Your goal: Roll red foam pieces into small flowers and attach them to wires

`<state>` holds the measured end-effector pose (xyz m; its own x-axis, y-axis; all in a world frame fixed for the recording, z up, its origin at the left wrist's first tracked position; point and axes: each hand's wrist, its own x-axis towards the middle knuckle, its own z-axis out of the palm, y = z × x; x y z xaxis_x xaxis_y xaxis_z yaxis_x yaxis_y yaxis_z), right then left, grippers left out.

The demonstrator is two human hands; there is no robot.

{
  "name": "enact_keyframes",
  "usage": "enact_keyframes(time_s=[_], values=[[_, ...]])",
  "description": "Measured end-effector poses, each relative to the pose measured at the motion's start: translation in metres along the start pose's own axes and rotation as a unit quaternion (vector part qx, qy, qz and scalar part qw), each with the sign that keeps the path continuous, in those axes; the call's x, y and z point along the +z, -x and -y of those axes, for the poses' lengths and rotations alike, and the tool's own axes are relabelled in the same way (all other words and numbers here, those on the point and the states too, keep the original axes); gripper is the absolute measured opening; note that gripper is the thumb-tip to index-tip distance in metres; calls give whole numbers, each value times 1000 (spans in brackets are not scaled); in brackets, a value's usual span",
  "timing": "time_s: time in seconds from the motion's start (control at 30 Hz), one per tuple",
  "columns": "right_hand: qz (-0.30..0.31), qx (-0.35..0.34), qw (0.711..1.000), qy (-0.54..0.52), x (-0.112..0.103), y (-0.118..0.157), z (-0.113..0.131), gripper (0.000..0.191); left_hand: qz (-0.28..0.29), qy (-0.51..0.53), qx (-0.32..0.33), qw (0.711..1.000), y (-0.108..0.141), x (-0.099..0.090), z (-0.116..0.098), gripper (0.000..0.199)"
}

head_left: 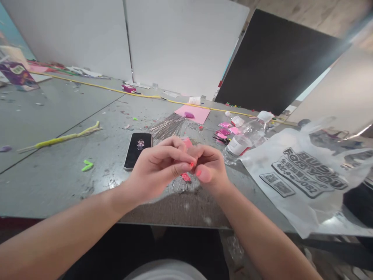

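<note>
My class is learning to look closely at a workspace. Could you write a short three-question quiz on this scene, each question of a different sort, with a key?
1. Fill in: a small bright reddish bit shows between the thumb and forefinger of the ____ hand.

2. What lies on the pink sheet?
A) the white bag
B) a purple lump
C) a glove

3. Put these in order from left to right in the picture: phone, clear bottle, bright green piece.

Key:
1. left
2. B
3. bright green piece, phone, clear bottle
</note>
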<state>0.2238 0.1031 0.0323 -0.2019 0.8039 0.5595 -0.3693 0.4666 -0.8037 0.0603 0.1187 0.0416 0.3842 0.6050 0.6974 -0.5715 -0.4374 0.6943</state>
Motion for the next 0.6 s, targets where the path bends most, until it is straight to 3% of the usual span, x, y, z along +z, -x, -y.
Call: enact_keyframes(time_s=[0.23,0.6], values=[[-16,0,1000,-2,10,1,3,48,4,-31,19,999,1,3,-6,15],[9,-19,1000,13,8,1,5,46,33,-58,11,998,1,-1,-7,14]])
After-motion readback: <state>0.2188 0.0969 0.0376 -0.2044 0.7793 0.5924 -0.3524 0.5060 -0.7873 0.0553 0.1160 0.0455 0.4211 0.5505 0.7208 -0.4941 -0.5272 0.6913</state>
